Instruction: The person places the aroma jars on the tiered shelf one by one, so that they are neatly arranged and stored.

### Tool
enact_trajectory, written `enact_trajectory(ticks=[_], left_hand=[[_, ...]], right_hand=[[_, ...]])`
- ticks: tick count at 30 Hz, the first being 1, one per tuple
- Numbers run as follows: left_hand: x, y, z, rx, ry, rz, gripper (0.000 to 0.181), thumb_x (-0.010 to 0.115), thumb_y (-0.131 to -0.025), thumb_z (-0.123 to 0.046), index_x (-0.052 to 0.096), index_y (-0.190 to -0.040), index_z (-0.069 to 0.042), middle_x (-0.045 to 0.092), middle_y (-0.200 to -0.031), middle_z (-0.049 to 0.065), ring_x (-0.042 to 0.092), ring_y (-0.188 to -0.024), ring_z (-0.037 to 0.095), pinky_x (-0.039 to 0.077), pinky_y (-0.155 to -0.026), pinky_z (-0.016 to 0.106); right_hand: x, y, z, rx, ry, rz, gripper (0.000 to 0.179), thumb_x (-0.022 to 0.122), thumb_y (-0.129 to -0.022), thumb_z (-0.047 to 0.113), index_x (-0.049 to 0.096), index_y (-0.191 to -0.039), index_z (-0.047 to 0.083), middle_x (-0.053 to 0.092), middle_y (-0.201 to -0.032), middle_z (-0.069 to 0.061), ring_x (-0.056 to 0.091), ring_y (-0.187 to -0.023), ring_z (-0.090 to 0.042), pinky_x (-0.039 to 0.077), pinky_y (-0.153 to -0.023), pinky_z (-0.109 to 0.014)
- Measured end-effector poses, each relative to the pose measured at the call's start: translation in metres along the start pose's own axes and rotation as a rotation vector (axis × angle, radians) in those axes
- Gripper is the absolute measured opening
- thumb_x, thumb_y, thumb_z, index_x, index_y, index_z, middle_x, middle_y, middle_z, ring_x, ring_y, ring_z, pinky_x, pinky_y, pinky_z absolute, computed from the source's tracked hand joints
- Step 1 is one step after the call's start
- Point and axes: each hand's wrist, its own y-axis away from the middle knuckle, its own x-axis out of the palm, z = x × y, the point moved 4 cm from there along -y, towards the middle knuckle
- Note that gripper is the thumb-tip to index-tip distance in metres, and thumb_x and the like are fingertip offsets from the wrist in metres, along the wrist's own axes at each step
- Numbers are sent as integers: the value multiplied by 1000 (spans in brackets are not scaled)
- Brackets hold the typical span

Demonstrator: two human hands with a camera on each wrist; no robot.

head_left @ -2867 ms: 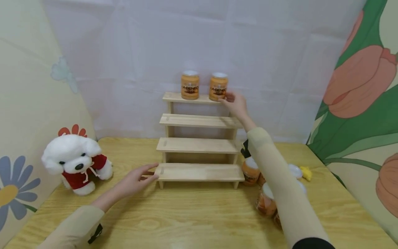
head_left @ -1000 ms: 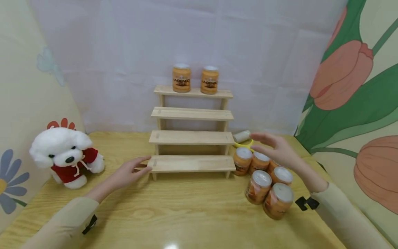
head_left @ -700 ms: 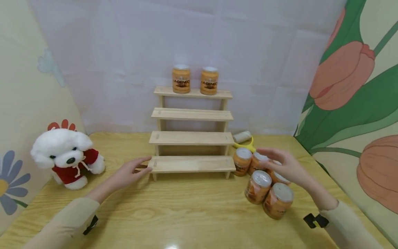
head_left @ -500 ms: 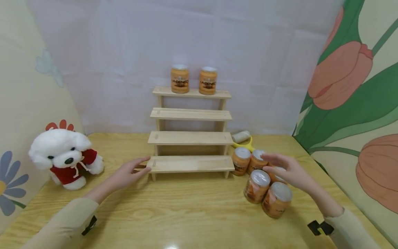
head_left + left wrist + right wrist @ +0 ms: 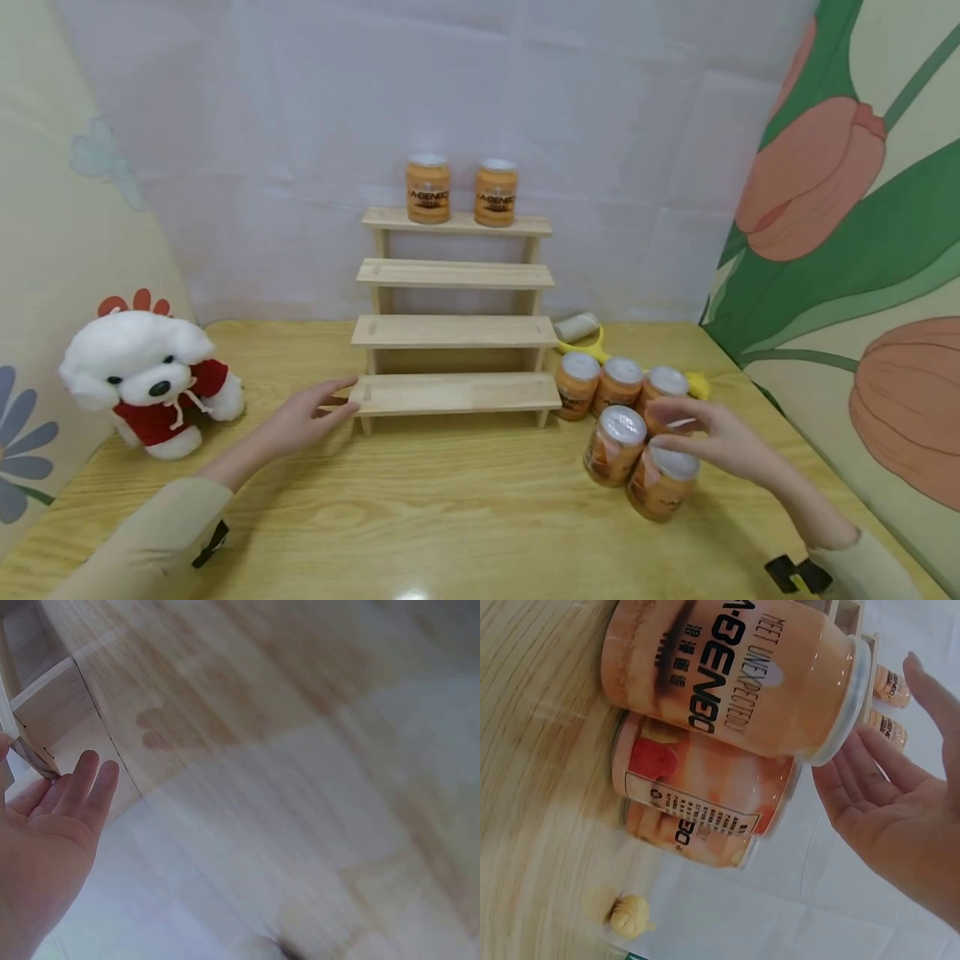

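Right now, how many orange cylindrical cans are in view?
8: two cans atop the pale wooden stand; right of it, on the yellowish wooden table, three back cans, two front cans, and one middle can, mostly hidden behind the right hand in the head view.

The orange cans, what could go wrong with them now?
Maybe two things. The right hand is right by the crowded cans, so it might bump one over, perhaps the nearest can. And the two cans up top stand on a narrow top step, so if the wooden rack got jolted, they could topple off.
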Motion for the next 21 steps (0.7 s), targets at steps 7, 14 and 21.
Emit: enact_trajectory(ticks=[7, 14, 21], left_hand=[[-1, 1, -1, 6, -3, 1, 58, 50, -98, -30, 36, -142, 5, 38, -141, 30, 53, -116, 43, 50, -90, 52], [-1, 2, -3, -1, -8, 1, 58, 50, -98, -32, 36, -142, 4, 38, -141, 29, 53, -116, 43, 49, -90, 52], [-1, 1, -3, -3, -9, 4, 58, 50, -98, -32, 36, -142, 4, 38, -141, 29, 53, -116, 43, 50, -90, 52]], right_hand=[[-1, 8, -4, -85, 23, 44, 39, 69, -85, 11, 60, -121, -1, 67, -113, -14, 59, -101, 0, 53, -81, -24], [-3, 18, 0, -48, 87, 200, 58, 74, -80, 30, 55, -132, 12, 55, -132, -14, 44, -117, 7, 48, -88, -23], [-2, 20, 2, -97, 163, 189, 56, 74, -80, 31, 57, -129, 10, 56, -130, -16, 43, -118, 8, 50, -89, -26]])
